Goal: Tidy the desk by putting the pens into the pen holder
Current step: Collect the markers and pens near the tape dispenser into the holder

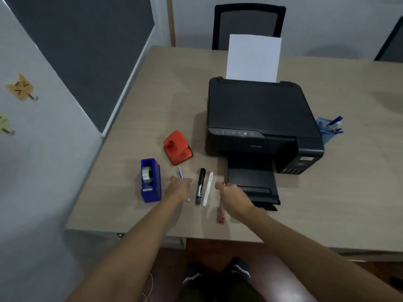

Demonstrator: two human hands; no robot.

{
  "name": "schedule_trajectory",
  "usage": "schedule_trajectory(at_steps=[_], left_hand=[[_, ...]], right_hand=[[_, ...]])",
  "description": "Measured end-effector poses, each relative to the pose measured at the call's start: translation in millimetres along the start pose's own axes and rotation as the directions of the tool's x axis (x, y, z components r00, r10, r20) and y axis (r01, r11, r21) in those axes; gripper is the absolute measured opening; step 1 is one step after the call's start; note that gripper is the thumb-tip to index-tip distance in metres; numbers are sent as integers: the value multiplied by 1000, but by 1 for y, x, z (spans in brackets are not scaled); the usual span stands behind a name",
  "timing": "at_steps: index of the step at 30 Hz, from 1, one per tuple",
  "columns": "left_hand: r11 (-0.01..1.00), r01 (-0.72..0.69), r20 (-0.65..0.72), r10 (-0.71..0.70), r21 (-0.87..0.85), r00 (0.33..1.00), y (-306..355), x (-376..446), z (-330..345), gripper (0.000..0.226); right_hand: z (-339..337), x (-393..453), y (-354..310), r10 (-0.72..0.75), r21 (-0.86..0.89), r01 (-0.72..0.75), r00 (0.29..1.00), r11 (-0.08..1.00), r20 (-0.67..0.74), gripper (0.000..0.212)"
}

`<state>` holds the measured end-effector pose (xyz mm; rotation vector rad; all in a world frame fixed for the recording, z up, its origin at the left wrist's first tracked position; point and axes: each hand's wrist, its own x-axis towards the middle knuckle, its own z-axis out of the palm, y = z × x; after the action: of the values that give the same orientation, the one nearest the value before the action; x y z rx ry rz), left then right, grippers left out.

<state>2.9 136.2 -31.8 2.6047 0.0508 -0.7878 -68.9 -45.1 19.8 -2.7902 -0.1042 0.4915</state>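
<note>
Several pens lie side by side near the desk's front edge. A purple pen (180, 172) lies partly under my left hand (179, 188), whose fingers rest over it. A black marker (200, 185) and a white pen (207, 188) lie free between my hands. My right hand (234, 198) covers the middle of a red pen (221, 215), fingers curled around it on the desk. The blue mesh pen holder (327, 134) stands at the printer's right side, with several blue pens in it.
A black printer (259, 120) with a white sheet and an extended output tray (253, 186) sits right of the pens. A red hole punch (177, 147) and a blue tape dispenser (150, 179) stand to the left. A chair (248, 25) is behind the desk.
</note>
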Motion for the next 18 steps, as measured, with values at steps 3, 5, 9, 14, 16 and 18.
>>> schedule_trajectory(at_steps=[3,5,9,14,16,18], left_hand=[[990,-3,-78,15,144,997,2,6,13,31],[974,21,-160,16,225,987,5,8,16,30],[945,9,-245,76,328,967,4,15,22,32],[979,6,-286,53,202,957,-11,23,26,59],[1000,-6,-312,5,1,950,-11,19,27,53],[977,-15,-343,-60,-212,937,-5,12,26,40]], right_hand=[[30,-2,-8,80,-96,-68,988,993,134,47],[42,2,-10,128,-100,-116,984,988,124,46],[55,13,-13,232,-119,-218,964,969,128,42],[69,24,-20,354,-61,-349,928,935,116,34],[71,25,-20,383,-30,-382,917,924,115,33],[72,24,-20,382,-12,-383,918,924,107,34]])
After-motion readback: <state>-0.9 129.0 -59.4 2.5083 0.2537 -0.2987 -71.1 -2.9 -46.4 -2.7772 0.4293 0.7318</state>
